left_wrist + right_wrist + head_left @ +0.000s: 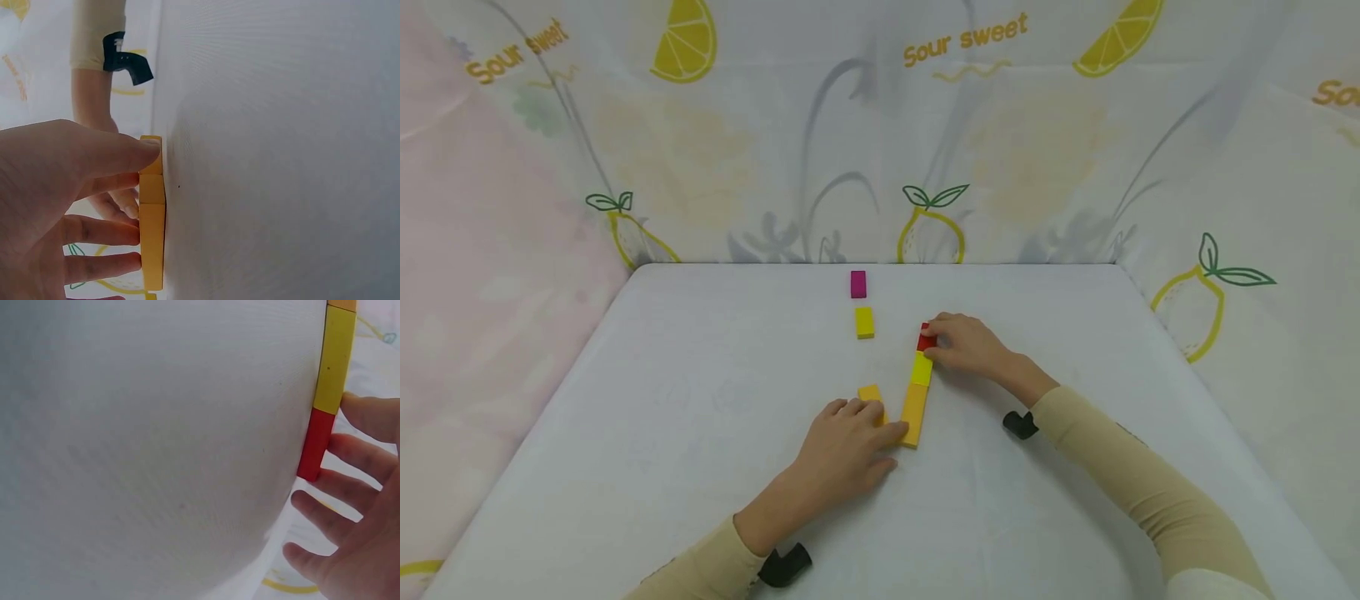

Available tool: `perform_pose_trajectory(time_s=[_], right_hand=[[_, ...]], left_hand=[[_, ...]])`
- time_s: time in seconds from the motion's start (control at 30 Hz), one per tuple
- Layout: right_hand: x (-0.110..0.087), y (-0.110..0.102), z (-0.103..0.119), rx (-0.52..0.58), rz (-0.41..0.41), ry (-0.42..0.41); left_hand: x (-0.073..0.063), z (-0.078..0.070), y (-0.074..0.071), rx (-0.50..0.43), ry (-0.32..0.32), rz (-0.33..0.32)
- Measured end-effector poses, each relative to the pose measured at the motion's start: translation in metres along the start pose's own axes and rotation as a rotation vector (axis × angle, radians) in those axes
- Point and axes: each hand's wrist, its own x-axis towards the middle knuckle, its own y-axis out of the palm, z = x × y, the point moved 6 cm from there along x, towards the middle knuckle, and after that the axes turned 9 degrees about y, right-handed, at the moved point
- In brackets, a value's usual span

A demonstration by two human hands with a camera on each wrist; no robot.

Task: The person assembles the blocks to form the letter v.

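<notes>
My left hand lies over an orange block, its fingertips touching it and partly covering it. One left finger also reaches the near end of a longer orange piece. Beyond that piece, end to end in a slightly slanted line, come a bright yellow block and a red block. My right hand touches the red block with fairly straight fingertips, its thumb close to the red-yellow joint. In the left wrist view, the left thumb rests on orange at one end, with fingers against an orange block.
A magenta block stands near the table's back edge, with a separate yellow block just nearer. The white table meets a lemon-printed cloth at the back and sides. Black mounts sit at both wrists.
</notes>
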Motion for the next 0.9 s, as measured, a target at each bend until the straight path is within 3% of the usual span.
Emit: perform_pose_trajectory(time_s=[0.43, 0.67, 0.9], right_hand=[[-0.001, 0.001, 0.001, -0.02, -0.011, -0.016], [-0.002, 0.001, 0.002, -0.029, -0.001, 0.0], [-0.003, 0.001, 0.003, -0.012, -0.017, -0.022]], left_hand=[[0.001, 0.008, 0.0, -0.068, -0.033, -0.027], [0.005, 0.018, -0.001, -0.151, -0.091, -0.012], [0.01, 0.038, -0.002, -0.184, -0.18, -0.031]])
